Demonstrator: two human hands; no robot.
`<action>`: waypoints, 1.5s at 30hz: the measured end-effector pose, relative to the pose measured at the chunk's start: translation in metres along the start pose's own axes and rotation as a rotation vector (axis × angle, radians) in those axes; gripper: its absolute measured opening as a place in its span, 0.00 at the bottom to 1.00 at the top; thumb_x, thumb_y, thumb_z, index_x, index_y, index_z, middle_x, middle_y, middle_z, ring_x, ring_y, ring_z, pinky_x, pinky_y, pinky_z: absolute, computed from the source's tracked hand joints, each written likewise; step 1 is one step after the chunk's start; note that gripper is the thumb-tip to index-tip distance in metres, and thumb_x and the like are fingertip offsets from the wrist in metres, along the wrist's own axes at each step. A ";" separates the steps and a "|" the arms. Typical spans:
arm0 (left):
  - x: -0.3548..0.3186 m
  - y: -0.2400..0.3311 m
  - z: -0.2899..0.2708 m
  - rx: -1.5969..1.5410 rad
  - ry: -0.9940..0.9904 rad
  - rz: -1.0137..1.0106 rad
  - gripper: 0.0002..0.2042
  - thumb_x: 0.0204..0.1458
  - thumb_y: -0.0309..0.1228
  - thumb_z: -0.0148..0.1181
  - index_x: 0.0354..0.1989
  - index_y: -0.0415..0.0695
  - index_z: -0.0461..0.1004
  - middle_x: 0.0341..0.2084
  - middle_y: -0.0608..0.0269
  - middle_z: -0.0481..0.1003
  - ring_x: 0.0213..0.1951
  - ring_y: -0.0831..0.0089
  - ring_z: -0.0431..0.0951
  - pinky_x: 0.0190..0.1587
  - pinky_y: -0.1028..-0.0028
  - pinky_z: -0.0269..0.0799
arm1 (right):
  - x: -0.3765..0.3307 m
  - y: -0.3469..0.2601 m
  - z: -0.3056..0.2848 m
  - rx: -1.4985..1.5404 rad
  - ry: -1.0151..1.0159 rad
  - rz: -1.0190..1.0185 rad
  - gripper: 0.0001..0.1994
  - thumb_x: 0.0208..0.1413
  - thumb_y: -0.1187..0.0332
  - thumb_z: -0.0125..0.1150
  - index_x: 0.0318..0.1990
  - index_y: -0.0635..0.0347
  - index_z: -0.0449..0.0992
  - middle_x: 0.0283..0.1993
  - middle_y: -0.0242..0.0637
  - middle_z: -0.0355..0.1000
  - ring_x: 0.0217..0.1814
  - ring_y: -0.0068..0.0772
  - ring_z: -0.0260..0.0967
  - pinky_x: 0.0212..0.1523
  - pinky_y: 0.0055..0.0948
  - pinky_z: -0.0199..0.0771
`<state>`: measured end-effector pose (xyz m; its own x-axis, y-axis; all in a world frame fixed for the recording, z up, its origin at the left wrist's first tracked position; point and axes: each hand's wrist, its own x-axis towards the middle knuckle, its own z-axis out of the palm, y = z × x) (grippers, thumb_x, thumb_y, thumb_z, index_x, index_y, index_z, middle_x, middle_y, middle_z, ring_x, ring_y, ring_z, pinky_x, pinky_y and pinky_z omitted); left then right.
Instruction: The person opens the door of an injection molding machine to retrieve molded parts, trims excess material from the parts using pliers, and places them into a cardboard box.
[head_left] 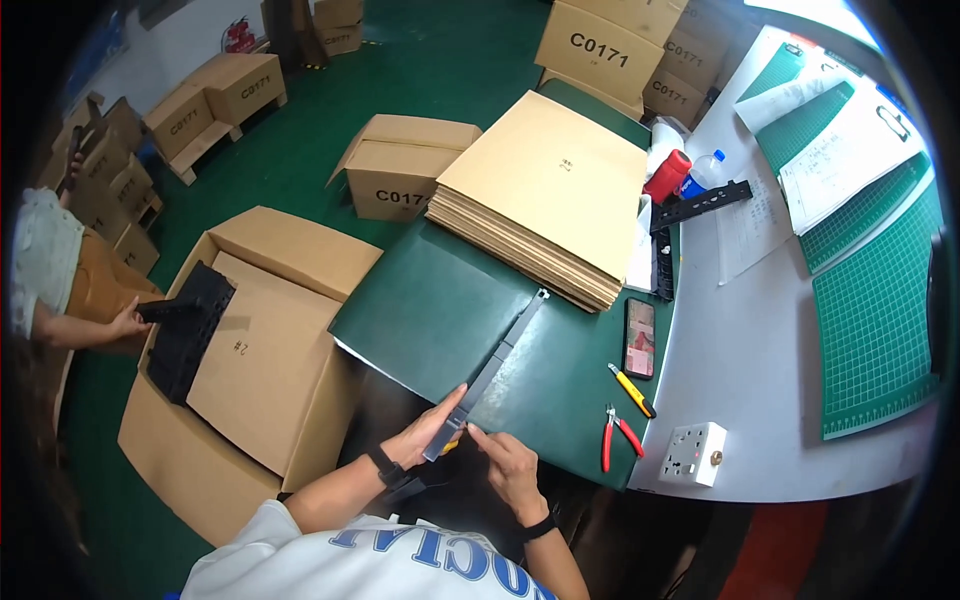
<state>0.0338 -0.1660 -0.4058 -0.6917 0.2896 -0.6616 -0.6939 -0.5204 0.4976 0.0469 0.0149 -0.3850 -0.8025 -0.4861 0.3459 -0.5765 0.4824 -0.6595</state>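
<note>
My left hand is closed around the near end of a long, narrow dark grey plastic strip. The strip slants away over the green table mat, its far tip close to a stack of cardboard sheets. My right hand is just right of the strip's near end, fingers curled and a fingertip at its edge. Whether it grips anything is hidden. A small yellow bit shows beneath the strip between my hands; its kind I cannot make out.
Right of the strip lie red-handled nippers, a yellow utility knife and a phone. Black plastic parts rest beyond. At left, another person's hand holds a black part over an open carton.
</note>
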 end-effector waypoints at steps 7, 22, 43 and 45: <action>-0.009 0.007 0.007 0.011 -0.013 -0.011 0.20 0.56 0.60 0.50 0.29 0.55 0.68 0.13 0.76 0.59 0.12 0.85 0.59 0.11 0.82 0.49 | 0.021 0.003 -0.016 -0.086 0.046 0.015 0.29 0.41 0.85 0.52 0.52 0.48 0.77 0.27 0.37 0.70 0.28 0.38 0.71 0.31 0.31 0.71; -0.024 0.001 -0.011 0.156 -0.098 -0.090 0.31 0.57 0.64 0.43 0.16 0.49 0.61 0.09 0.72 0.57 0.09 0.81 0.56 0.11 0.80 0.49 | 0.048 0.043 -0.023 -0.172 0.112 0.057 0.30 0.43 0.82 0.53 0.56 0.42 0.75 0.29 0.33 0.69 0.29 0.37 0.70 0.31 0.33 0.70; -0.041 -0.007 -0.019 0.094 -0.169 -0.116 0.24 0.60 0.58 0.45 0.25 0.49 0.62 0.13 0.72 0.57 0.14 0.83 0.57 0.14 0.82 0.51 | 0.043 0.040 -0.032 -0.164 0.141 0.066 0.31 0.41 0.86 0.49 0.55 0.46 0.76 0.27 0.37 0.68 0.28 0.38 0.70 0.32 0.29 0.70; -0.043 -0.008 -0.021 0.128 -0.181 -0.122 0.25 0.60 0.59 0.44 0.24 0.50 0.62 0.13 0.73 0.57 0.15 0.83 0.57 0.15 0.82 0.50 | 0.045 0.048 -0.033 -0.179 0.148 0.082 0.32 0.42 0.84 0.50 0.57 0.42 0.74 0.29 0.36 0.68 0.29 0.40 0.68 0.33 0.35 0.69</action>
<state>0.0732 -0.1911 -0.3937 -0.6182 0.4887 -0.6157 -0.7859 -0.3706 0.4950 -0.0220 0.0404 -0.3791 -0.8538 -0.3342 0.3991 -0.5161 0.6434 -0.5654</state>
